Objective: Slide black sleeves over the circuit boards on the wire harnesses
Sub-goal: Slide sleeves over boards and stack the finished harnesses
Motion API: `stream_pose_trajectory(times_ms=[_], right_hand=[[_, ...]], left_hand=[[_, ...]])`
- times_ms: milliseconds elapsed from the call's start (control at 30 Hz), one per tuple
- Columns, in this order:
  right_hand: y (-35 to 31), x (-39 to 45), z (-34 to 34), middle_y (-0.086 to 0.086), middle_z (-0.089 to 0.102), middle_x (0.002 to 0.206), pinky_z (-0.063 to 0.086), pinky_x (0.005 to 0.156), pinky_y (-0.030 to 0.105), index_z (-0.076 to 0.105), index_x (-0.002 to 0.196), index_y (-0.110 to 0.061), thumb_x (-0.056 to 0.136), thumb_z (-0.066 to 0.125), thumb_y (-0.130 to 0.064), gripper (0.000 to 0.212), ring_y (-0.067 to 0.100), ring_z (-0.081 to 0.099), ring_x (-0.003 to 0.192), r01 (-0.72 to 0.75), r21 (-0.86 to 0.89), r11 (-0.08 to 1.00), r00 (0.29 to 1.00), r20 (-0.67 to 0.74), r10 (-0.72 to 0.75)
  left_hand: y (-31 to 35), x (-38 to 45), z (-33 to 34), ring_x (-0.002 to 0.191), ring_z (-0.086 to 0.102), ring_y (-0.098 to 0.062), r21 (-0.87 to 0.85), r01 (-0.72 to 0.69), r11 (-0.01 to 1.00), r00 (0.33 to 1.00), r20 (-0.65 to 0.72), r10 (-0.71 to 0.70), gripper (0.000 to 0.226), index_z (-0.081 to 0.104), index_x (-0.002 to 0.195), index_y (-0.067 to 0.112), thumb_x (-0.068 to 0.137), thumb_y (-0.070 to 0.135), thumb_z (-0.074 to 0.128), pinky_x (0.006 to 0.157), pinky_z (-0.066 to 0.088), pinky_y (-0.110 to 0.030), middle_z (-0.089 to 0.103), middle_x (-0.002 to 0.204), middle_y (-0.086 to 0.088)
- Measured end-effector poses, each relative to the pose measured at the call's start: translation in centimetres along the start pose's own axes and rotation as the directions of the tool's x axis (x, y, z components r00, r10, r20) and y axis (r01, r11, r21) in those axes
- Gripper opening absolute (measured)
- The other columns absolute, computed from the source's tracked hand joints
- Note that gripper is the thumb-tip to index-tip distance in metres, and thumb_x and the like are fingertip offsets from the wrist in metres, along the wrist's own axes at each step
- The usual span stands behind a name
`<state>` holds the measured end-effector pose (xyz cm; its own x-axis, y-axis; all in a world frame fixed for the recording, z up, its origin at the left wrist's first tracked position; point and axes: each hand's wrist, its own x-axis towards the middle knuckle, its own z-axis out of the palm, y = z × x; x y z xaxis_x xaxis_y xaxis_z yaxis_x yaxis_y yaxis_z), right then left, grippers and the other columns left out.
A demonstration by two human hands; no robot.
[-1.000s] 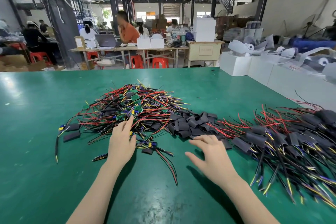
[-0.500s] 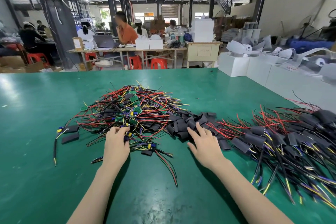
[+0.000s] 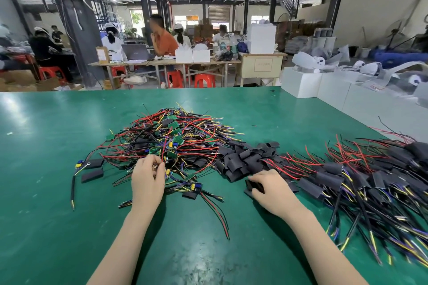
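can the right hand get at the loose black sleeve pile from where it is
Probably yes: the right hand, already gripping one sleeve, sits at the near edge of the sleeve pile with nothing between.

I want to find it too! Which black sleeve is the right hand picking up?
Look at the green table, then the heap of loose black sleeves in the middle. At its near edge, the right hand curls over one black sleeve, the only one lying apart under fingers.
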<state>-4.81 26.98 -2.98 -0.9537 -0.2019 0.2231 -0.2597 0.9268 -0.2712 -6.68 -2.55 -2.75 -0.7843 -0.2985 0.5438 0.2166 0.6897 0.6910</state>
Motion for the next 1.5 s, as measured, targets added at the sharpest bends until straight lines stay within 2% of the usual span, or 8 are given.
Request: stream_pose_trajectory(times_ms=[167,333,533,633,733,833,967,1500], right_hand=[[0.1,-0.2,-0.4,0.001,0.062,0.116,0.038,0.094,0.031,0.062,0.119,-0.019,0.092,0.055,-0.033,0.031,0.023,0.048,0.109,0.014,-0.114,0.993,1.000,0.001,-0.014],[-0.5,-0.5,-0.7,-0.003,0.063,0.107,0.045,0.084,0.032,0.059,0.121,-0.023,0.092,0.053,-0.042,0.035,0.022,0.050,0.107,-0.019,-0.144,0.989,0.993,-0.118,0.002],[-1.4,-0.5,-0.9,0.007,0.069,0.104,0.046,0.086,0.033,0.063,0.124,-0.010,0.085,0.069,-0.027,0.043,0.028,0.060,0.102,0.028,0.134,0.991,0.920,-0.392,0.027],[-2.1,-0.6,-1.2,0.009,0.071,0.097,0.045,0.083,0.029,0.067,0.116,-0.004,0.079,0.076,-0.016,0.040,0.026,0.065,0.092,0.089,0.269,0.959,0.869,-0.492,0.057],[-2.7,-0.9,-1.5,0.005,0.071,0.097,0.048,0.084,0.028,0.069,0.114,-0.007,0.077,0.077,-0.014,0.039,0.022,0.066,0.091,0.139,0.301,0.943,0.865,-0.501,0.033],[-3.3,-1.2,-1.6,0.002,0.070,0.093,0.053,0.081,0.034,0.071,0.110,-0.010,0.074,0.078,-0.011,0.037,0.020,0.065,0.087,0.212,0.329,0.920,0.876,-0.482,-0.029],[-4.4,-1.4,-1.5,-0.001,0.068,0.096,0.054,0.080,0.035,0.072,0.107,-0.012,0.070,0.077,-0.008,0.037,0.016,0.064,0.087,0.302,0.325,0.896,0.866,-0.487,-0.115],[-6.0,-1.7,-0.8,-0.005,0.068,0.093,0.050,0.082,0.024,0.072,0.103,-0.013,0.070,0.077,-0.012,0.033,0.009,0.061,0.087,0.374,0.323,0.870,0.872,-0.442,-0.211]], left_hand=[[-0.3,-0.4,-0.3,0.074,0.057,-0.023,-0.095,0.061,0.994,0.998,-0.003,-0.061,0.029,0.059,0.081,0.007,0.068,-0.005,0.081,0.076,0.042,-0.031,0.056,0.096,-0.016],[0.0,-0.1,-0.7,0.076,0.063,-0.022,-0.143,0.072,0.987,0.989,-0.119,-0.089,0.023,0.062,0.090,0.010,0.076,-0.007,0.070,0.078,0.045,-0.029,0.066,0.087,-0.005],[1.1,0.8,-2.8,0.072,0.063,0.010,-0.344,0.014,0.939,0.958,-0.264,-0.111,0.026,0.070,0.103,0.013,0.082,-0.002,0.069,0.079,0.052,-0.014,0.071,0.090,0.001],[2.1,1.3,-3.6,0.081,0.065,0.003,-0.612,0.024,0.790,0.943,-0.248,-0.221,0.023,0.069,0.101,0.013,0.086,-0.004,0.065,0.081,0.053,-0.014,0.072,0.090,0.011],[3.2,1.6,-4.2,0.085,0.068,-0.009,-0.892,0.102,0.440,0.926,-0.077,-0.370,0.018,0.064,0.099,0.006,0.090,-0.007,0.057,0.086,0.056,-0.023,0.073,0.089,0.005],[4.2,1.6,-4.8,0.085,0.069,-0.009,-0.973,0.191,0.130,0.907,0.124,-0.403,0.017,0.062,0.095,0.007,0.094,-0.004,0.050,0.087,0.055,-0.022,0.073,0.088,-0.003],[5.2,1.1,-4.6,0.086,0.070,-0.006,-0.941,0.309,-0.138,0.871,0.338,-0.355,0.025,0.067,0.087,0.009,0.097,0.002,0.045,0.086,0.054,-0.019,0.075,0.091,-0.003],[6.1,0.2,-3.8,0.086,0.070,-0.009,-0.876,0.416,-0.245,0.833,0.475,-0.284,0.025,0.072,0.087,0.003,0.094,0.006,0.048,0.080,0.056,-0.018,0.074,0.096,-0.007]])
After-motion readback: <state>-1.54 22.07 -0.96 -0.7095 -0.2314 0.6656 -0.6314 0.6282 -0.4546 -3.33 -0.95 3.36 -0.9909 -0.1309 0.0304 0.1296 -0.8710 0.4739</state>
